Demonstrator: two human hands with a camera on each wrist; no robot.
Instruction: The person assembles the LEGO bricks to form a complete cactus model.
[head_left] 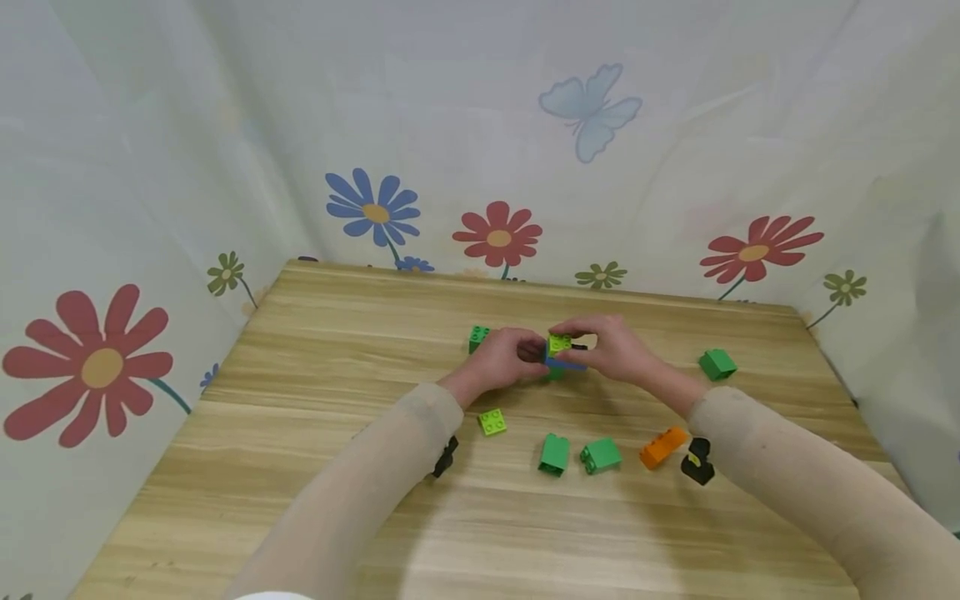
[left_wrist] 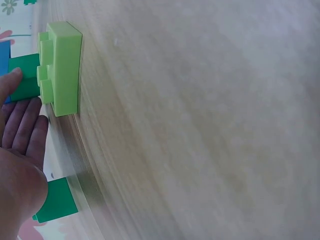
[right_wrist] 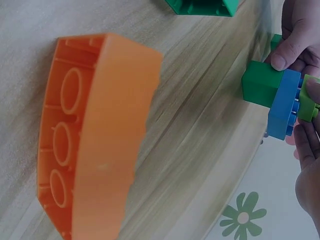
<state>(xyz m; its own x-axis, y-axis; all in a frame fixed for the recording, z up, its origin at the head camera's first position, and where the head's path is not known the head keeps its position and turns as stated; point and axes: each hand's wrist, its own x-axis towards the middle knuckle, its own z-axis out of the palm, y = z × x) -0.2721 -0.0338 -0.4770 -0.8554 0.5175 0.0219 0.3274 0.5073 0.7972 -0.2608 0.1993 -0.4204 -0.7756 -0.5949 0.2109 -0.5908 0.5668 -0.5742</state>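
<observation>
Toward the back of the table, my left hand [head_left: 504, 360] holds a stack of toy building bricks. Its thumb presses on the side of the lower green brick [right_wrist: 262, 82]. A longer blue brick [right_wrist: 284, 107] sits on that green one. From the other side, my right hand [head_left: 615, 350] pinches a small lime-green brick [head_left: 559, 343] between thumb and fingers. This lime brick lies against the studs of the blue brick, close to one end in the head view. In the left wrist view, the green brick of the stack [left_wrist: 25, 77] shows beside the left thumb.
A loose lime brick [head_left: 492, 422] lies below the left hand. Nearer the person are two green bricks [head_left: 554, 455] and an orange brick [head_left: 663, 448]. Another green brick [head_left: 717, 364] lies at the right, and one [head_left: 478, 337] stands behind the left hand. A flowered curtain [head_left: 450, 125] hangs behind.
</observation>
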